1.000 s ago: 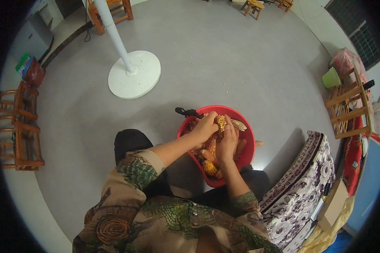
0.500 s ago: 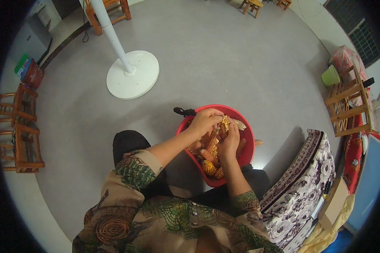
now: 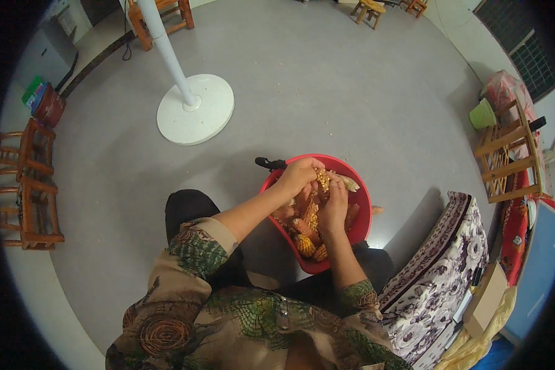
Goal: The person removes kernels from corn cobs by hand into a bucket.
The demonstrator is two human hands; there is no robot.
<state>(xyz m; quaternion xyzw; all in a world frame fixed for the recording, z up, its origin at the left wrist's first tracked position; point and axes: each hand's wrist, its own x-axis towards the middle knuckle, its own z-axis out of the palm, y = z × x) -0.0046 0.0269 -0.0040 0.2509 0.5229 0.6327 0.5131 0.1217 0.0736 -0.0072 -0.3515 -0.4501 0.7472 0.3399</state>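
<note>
Over a red basin (image 3: 364, 206) I hold a partly shelled corn cob (image 3: 322, 180) with yellow kernels. My left hand (image 3: 299, 177) grips its left end, fingers curled around it. From the right, my right hand (image 3: 334, 208) closes on the same cob, and the fingers hide part of it. Beneath them the basin holds bare reddish cobs (image 3: 304, 229), loose kernels and some ears still full of yellow kernels (image 3: 304, 245). A pale cob end (image 3: 349, 183) shows beyond my right fingers.
A white pole on a round base (image 3: 196, 120) stands ahead to the left. Wooden chairs (image 3: 41, 213) line the left side. At right are a flower-patterned cloth (image 3: 438, 283), a wooden rack (image 3: 509, 151) and a green bucket (image 3: 482, 114). A cob piece (image 3: 377, 209) lies outside the basin.
Both hands stay on the cob over the basin, with slight shifts of the fingers. The whole view has moved a little.
</note>
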